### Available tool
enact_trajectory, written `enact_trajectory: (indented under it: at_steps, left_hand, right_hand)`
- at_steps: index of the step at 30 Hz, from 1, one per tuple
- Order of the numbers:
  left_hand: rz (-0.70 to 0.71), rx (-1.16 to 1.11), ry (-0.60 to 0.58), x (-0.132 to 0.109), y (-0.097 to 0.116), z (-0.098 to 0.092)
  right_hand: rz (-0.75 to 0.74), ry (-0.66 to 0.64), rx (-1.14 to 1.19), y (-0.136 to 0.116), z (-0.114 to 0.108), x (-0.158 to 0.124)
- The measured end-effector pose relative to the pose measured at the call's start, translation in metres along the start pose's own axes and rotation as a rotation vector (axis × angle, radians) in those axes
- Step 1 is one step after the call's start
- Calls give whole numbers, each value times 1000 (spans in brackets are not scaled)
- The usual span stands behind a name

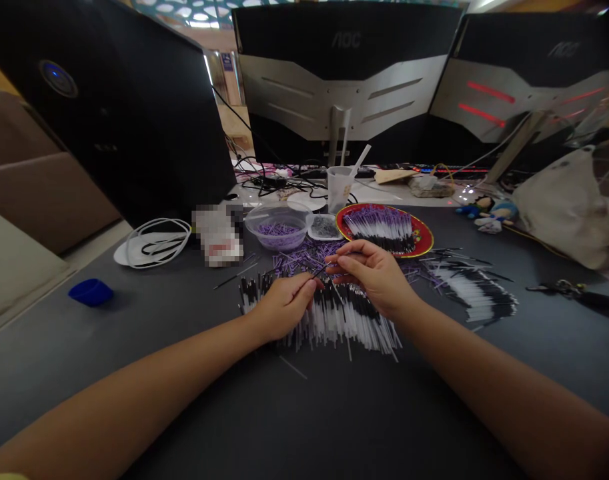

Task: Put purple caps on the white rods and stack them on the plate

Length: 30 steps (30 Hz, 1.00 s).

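Observation:
My left hand [287,303] is closed in a pinch around a thin dark stick [320,271] like a pen refill. The stick points up and right towards my right hand [367,270], whose thumb and forefinger are pinched at its far end. Any small piece in the right fingertips is too small to make out. Below both hands lies a wide pile of black-and-white refill-like sticks [341,320]. Loose small purple pieces [309,257] are scattered just behind it.
A red oval plate [425,241] holds sticks with purple ends. Beside it stand a small tray [324,227], a clear bowl [278,233] of purple pieces and a plastic cup [339,190]. More sticks [477,290] lie right; a blue cup-like object [91,292] lies left. Monitors [347,73] stand behind.

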<state>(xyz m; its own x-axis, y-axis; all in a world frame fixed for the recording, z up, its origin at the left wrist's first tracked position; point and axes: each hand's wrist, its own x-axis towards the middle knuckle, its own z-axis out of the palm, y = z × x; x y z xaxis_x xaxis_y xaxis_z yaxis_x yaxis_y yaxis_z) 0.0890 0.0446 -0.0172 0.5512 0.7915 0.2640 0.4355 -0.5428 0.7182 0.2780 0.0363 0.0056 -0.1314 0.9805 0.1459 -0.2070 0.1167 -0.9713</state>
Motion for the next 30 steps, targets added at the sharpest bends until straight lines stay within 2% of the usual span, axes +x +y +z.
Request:
enact_trajectory:
  at_steps: [14, 19, 21, 26, 30]
  left_hand:
    - [2, 22, -30, -1, 3, 0]
    - [12, 39, -49, -1, 3, 0]
    - [0, 46, -65, 0, 3, -1]
    - [-5, 67, -77, 0, 4, -3]
    - [-20, 16, 28, 3, -1, -2]
  right_hand:
    - [32, -56, -107, 1, 2, -2]
    - [48, -218, -268, 8, 4, -3]
    - [-4, -241, -404, 8, 1, -3]
    - [-295, -184, -774, -1, -9, -2]
    - [-337, -199, -885, -3, -13, 0]
